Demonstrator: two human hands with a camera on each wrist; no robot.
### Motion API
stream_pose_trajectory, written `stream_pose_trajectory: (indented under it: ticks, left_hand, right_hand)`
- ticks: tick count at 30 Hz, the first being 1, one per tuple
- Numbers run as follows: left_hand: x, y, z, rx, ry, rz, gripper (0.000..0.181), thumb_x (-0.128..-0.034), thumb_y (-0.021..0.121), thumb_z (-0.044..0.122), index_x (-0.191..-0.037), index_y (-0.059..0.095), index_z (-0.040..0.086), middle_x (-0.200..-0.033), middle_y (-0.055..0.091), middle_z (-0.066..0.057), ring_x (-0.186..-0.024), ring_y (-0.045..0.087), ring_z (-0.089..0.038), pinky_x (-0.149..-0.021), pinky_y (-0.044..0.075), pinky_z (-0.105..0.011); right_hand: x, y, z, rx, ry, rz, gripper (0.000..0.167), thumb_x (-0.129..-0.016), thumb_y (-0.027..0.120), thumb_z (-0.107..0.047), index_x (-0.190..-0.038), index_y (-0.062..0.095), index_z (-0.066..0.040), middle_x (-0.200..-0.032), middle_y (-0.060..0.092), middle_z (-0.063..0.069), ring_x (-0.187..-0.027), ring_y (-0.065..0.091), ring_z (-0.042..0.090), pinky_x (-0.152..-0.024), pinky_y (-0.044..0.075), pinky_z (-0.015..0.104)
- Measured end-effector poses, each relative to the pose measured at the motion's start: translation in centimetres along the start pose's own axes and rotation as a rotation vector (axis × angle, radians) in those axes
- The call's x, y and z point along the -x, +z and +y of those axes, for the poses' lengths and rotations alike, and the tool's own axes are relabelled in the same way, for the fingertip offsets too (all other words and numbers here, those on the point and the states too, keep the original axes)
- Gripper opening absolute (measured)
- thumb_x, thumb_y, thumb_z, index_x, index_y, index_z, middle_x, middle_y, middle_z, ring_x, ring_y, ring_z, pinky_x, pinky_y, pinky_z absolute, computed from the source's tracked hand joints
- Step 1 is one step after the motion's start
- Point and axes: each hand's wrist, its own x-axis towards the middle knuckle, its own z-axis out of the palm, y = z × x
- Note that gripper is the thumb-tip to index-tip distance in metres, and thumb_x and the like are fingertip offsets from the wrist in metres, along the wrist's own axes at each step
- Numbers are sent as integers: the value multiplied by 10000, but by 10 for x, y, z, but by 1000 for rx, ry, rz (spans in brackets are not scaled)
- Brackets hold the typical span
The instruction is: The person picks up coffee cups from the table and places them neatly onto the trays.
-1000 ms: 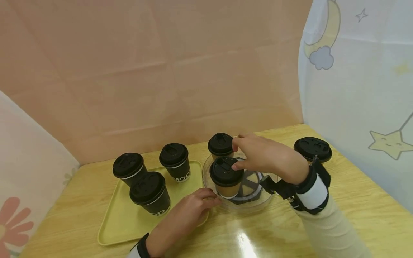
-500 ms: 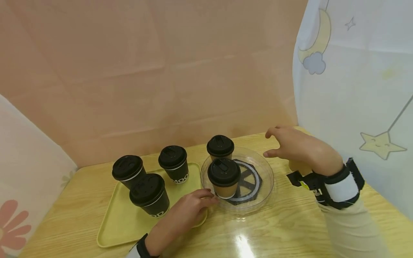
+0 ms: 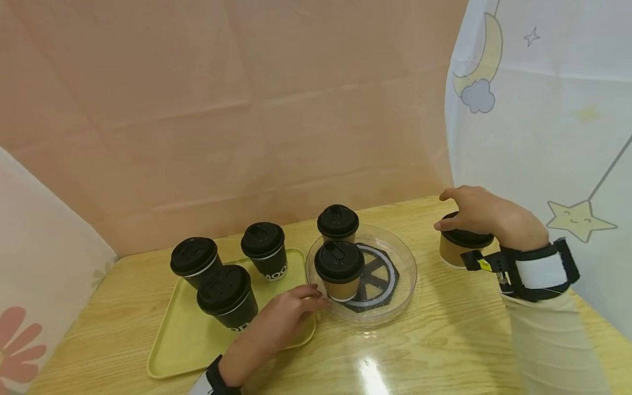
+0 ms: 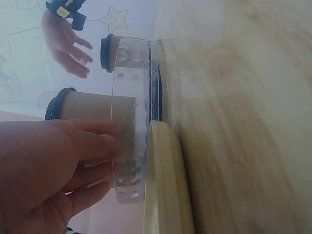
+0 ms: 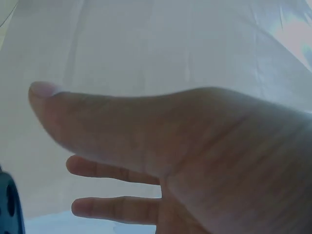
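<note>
My left hand (image 3: 283, 318) is at the near left rim of a round clear plastic dish (image 3: 407, 285), its relaxed fingertips against the wall in the left wrist view. Two brown paper cups with black lids, a front cup (image 3: 339, 274) and a back cup (image 3: 338, 222), stand at the dish's left side. Over on the right, my right hand (image 3: 486, 214) hovers with spread fingers above another brown cup (image 3: 451, 252), partly hiding its black lid. In the right wrist view, part of a dark lid (image 5: 9, 204) shows at the lower left, apart from the thumb.
A yellow tray (image 3: 182, 345) on the left bears a back left black cup (image 3: 195, 260), a front black cup (image 3: 229, 299) and a right black cup (image 3: 266, 249), all lidded. Cloth walls (image 3: 276, 109) surround the wooden table (image 3: 419, 356).
My right hand has moved from the cups in the dish rightward to above the separate brown cup. The left hand stays at the dish rim.
</note>
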Motion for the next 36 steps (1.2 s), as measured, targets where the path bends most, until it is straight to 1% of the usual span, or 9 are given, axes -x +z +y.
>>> stream_pose_trajectory:
  ticks: [5, 9, 16, 21, 25, 29, 31, 33, 36]
  left_hand:
    - [-2, 0, -2, -26, -21, -10, 293, -840, 698, -34, -1049, 759, 161, -1105, 702, -24, -1137, 659, -206, -829, 601, -295]
    - [-2, 0, -3, -16, -42, -20, 294, -837, 694, -43, -1053, 758, 146, -1127, 701, -34, -1150, 653, -218, -839, 601, -317]
    - [-1, 0, -8, -23, -43, 11, 224, -866, 692, 5, -1055, 745, 112, -1159, 696, -67, -1180, 640, -251, -889, 587, -336]
    - [0, 0, -9, -37, -45, 21, 208, -877, 688, 28, -1064, 737, 106, -1177, 685, -70, -1192, 632, -254, -878, 590, -338]
    - [-2, 0, -7, -65, -11, 52, 197, -861, 706, 25, -1040, 741, 100, -1142, 693, -58, -1157, 650, -233, -864, 593, -308]
    - [-7, 0, -1, -105, 71, 119, 194, -822, 746, 20, -998, 745, 102, -1058, 701, -13, -1042, 676, -154, -834, 580, -219]
    - [-8, 0, 3, -120, 107, 139, 200, -812, 757, 23, -992, 742, 109, -1031, 696, 9, -994, 667, -120, -825, 567, -185]
    - [-9, 0, 8, -119, 129, 136, 204, -815, 756, 27, -999, 738, 114, -1026, 694, 21, -979, 661, -111, -834, 559, -172]
    - [-9, 0, 16, -100, 124, 95, 214, -849, 726, 36, -1044, 729, 124, -1053, 690, 33, -1000, 650, -104, -858, 552, -173]
  right_hand:
    - [-4, 2, 10, -6, 18, -26, 713, -847, 735, -288, -1333, 437, 141, -1305, 464, 418, -1187, 434, 590, -928, 447, 660]
    - [-7, 6, 12, -10, 17, -46, 722, -839, 742, -282, -1337, 434, 139, -1313, 460, 418, -1187, 436, 593, -925, 452, 655]
    - [-9, 10, 14, -11, 25, -53, 708, -804, 758, -232, -1328, 451, 132, -1318, 454, 424, -1176, 448, 599, -890, 481, 632]
    - [-11, 10, 16, -32, 44, -74, 690, -791, 757, -186, -1324, 455, 132, -1315, 451, 425, -1170, 452, 595, -879, 493, 612]
    - [-12, 10, 18, -47, 64, -95, 694, -796, 747, -177, -1339, 440, 127, -1332, 423, 431, -1164, 454, 590, -856, 505, 593]
    - [-11, 11, 20, -54, 73, -100, 696, -798, 740, -175, -1347, 432, 122, -1335, 415, 434, -1152, 465, 584, -828, 515, 574]
    - [-11, 12, 21, -50, 74, -102, 695, -801, 738, -178, -1347, 431, 122, -1332, 414, 437, -1147, 468, 585, -822, 517, 573]
    - [-11, 12, 22, -40, 72, -102, 695, -801, 740, -189, -1343, 436, 123, -1328, 419, 437, -1141, 475, 583, -818, 521, 569]
    - [-11, 12, 23, -27, 70, -107, 700, -798, 748, -209, -1335, 445, 123, -1318, 428, 435, -1128, 488, 573, -803, 529, 544]
